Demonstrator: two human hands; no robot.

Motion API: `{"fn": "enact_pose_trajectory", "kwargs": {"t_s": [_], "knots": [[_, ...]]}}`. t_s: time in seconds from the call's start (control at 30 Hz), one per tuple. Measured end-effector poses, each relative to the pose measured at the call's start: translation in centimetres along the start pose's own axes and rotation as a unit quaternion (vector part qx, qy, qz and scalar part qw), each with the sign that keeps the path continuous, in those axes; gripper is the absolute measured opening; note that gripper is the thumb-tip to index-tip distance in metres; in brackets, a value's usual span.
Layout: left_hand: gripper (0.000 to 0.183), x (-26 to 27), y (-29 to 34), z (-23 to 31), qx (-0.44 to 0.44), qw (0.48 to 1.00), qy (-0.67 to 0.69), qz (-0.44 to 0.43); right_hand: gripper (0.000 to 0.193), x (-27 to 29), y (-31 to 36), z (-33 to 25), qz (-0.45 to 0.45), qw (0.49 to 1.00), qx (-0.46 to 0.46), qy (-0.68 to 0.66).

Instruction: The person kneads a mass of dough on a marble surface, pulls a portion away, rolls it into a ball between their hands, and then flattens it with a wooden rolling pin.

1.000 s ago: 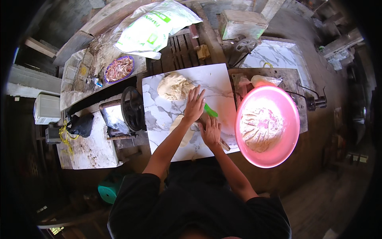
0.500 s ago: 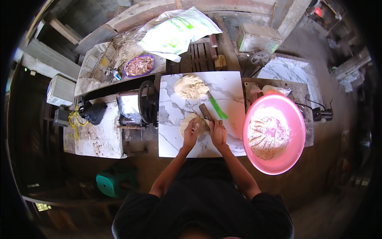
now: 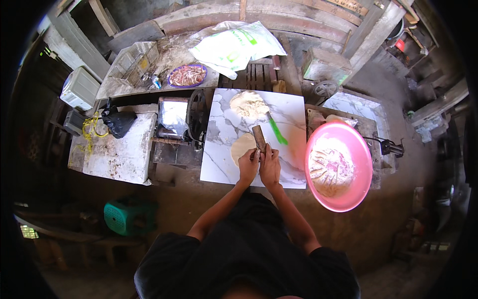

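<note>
A short brown wooden rolling pin (image 3: 258, 137) points away from me over the white marbled board (image 3: 214, 164). My right hand (image 3: 269, 167) is closed round its near end. Against the pin's left side my left hand (image 3: 248, 168) has its fingers pinched together; whether they grip the pin or a bit of dough is hidden. Beneath the left fingers lies a flattened round of pale dough (image 3: 241, 147), partly covered. Farther off on the board rests a rough lump of dough (image 3: 249, 103), with a green-handled knife (image 3: 277, 130) beside it, its blade toward the lump.
A pink basin (image 3: 368, 169) with floury dough stands right of the board. To the left are a hand-cranked roller machine (image 3: 174, 117) and a black plastic bag (image 3: 118, 122). Behind lie a white sack (image 3: 239, 47) and a purple-rimmed plate (image 3: 204, 74). A green stool (image 3: 122, 218) is at lower left.
My left hand has left the dough round and moved right to the pin, its fingers closing. My right hand stays with the pin, which now points straighter away. The view has shifted slightly.
</note>
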State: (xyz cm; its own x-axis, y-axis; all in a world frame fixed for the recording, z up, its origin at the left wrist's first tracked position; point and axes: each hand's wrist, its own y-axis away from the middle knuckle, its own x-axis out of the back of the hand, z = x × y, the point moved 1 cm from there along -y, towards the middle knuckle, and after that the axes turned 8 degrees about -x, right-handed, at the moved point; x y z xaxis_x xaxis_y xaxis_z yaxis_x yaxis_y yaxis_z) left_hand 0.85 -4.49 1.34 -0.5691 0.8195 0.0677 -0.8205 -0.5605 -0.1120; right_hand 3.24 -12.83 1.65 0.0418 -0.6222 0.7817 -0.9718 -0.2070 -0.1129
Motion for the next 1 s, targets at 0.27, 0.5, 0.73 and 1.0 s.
{"fn": "enact_pose_trajectory", "kwargs": {"t_s": [0.27,0.5,0.73,1.0], "knots": [[0.009,-0.3,-0.1,-1.1,0.118,0.93,0.345,0.051,0.041,2.0,-0.7,-0.2,0.011,0.999,0.02,-0.041],[0.02,0.6,-0.7,0.8,0.242,0.847,0.474,0.017,0.04,3.1,-1.1,-0.1,-0.008,0.99,0.085,-0.113],[0.023,0.4,-0.8,0.7,0.134,0.892,0.432,0.003,0.04,3.8,-1.9,-0.2,-0.031,0.987,0.138,-0.074],[0.016,-0.2,-2.2,0.5,0.05,0.961,0.264,0.064,0.038,3.2,-3.5,-0.3,-0.067,0.98,0.112,-0.151]]}}
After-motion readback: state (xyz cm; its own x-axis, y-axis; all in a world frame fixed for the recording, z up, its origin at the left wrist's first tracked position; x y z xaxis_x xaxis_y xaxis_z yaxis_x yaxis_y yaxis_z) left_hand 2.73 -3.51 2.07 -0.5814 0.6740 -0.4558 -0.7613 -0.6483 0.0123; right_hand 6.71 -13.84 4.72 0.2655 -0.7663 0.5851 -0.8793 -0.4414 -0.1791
